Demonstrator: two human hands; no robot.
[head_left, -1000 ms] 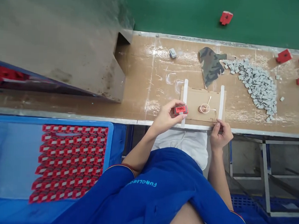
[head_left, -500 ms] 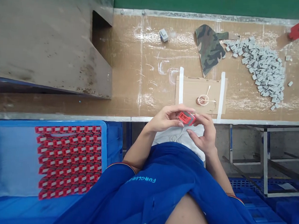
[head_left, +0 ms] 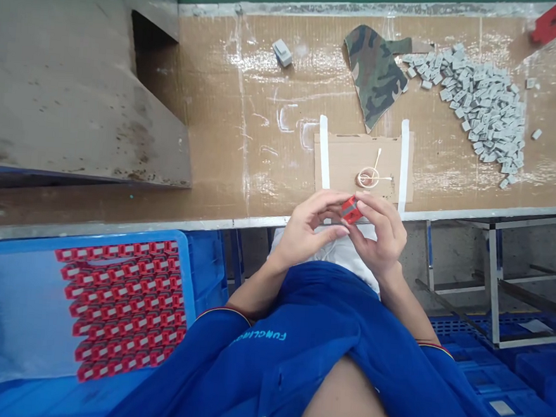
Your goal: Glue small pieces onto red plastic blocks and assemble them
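Observation:
Just past the bench's front edge, a small red plastic housing (head_left: pixel 351 210) with a grey band sits between my two hands. My right hand (head_left: pixel 382 231) pinches it from the right, thumb below and fingers above. My left hand (head_left: pixel 307 231) curls round its left side, fingertips against it and the thumb close under it. Beyond my hands, a small round cup (head_left: pixel 368 178) with cotton swabs (head_left: pixel 383 178) stands on a taped cardboard piece (head_left: pixel 341 156).
Camouflage cloth (head_left: pixel 375 75) lies beside a heap of small grey pieces (head_left: pixel 489 109). One grey-white block (head_left: pixel 282 53) sits further left; red parts (head_left: pixel 551 24) lie far right. A metal chute (head_left: pixel 77 80) covers the bench's left. Below it, a blue crate (head_left: pixel 184 284) holds rows of red parts (head_left: pixel 123 306).
The red housing has been turned between my fingers and shows another side. My right hand has closed in on it, and my left thumb has shifted. The whole view has moved slightly.

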